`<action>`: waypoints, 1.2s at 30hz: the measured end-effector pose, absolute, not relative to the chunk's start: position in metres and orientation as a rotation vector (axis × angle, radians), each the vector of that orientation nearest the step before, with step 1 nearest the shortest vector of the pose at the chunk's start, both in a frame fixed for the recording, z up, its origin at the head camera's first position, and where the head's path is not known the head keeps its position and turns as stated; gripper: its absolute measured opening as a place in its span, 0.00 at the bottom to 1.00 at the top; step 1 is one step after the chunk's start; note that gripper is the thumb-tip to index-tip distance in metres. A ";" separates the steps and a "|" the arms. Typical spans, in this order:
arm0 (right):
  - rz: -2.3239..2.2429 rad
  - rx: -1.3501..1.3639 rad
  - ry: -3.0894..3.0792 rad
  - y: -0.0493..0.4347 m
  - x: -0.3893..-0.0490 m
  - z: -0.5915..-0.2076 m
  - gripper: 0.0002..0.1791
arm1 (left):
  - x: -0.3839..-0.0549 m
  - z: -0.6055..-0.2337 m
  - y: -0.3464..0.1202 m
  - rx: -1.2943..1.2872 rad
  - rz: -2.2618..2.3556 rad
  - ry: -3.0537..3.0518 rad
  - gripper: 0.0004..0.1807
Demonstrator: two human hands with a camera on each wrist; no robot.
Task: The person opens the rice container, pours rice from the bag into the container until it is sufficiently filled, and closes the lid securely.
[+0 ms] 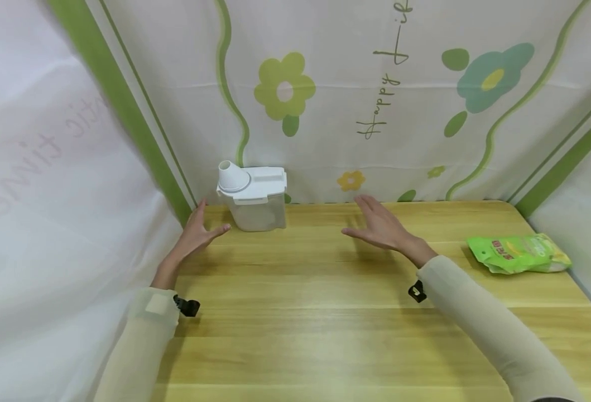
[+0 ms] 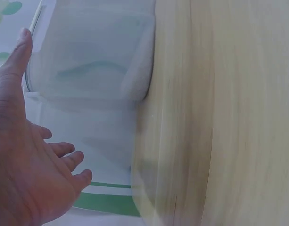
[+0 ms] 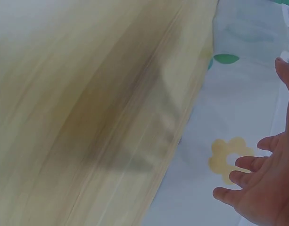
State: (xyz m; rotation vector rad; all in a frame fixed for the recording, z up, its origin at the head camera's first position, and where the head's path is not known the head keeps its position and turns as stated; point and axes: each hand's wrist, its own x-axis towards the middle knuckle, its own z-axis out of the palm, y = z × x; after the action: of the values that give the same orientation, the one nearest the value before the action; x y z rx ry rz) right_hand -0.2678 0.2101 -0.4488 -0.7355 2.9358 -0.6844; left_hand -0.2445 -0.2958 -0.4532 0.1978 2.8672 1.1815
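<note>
A translucent storage container (image 1: 258, 212) with a white lid and a cone-shaped spout (image 1: 232, 176) stands upright at the back left of the table. Just left of it is my left hand (image 1: 195, 234), fingers spread and thumb pointing toward its side. In the left wrist view the clear wall of the container (image 2: 92, 56) fills the upper left, beyond the thumb. My right hand (image 1: 382, 226) hovers over the table some way right of the container, palm facing it, holding nothing. The right wrist view shows its fingers (image 3: 248, 163) extended and apart.
A green and yellow plastic packet (image 1: 518, 254) lies near the right edge of the wooden table (image 1: 305, 318). White printed cloth (image 1: 325, 111) hangs close behind the back edge and along both sides. Each sleeve carries a small black wrist mount (image 1: 187, 306).
</note>
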 end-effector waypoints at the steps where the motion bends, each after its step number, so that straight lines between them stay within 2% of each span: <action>1: -0.701 -0.737 2.925 0.207 -0.269 -0.448 0.61 | -0.244 -0.453 -0.296 0.182 1.233 2.838 0.64; 10: -0.895 -0.739 2.815 0.177 -0.281 -0.449 0.61 | -0.244 -0.445 -0.290 0.133 1.621 2.599 0.63; 36: -1.471 -0.780 2.422 0.096 -0.298 -0.454 0.60 | -0.260 -0.445 -0.275 0.174 1.843 2.492 0.64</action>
State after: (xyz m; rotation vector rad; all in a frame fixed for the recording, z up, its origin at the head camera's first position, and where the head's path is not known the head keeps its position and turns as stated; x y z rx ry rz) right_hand -0.2981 0.0958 -0.4538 -0.7799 2.4222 -1.4715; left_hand -0.2601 -0.2754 -0.4447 0.1743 2.4924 1.8425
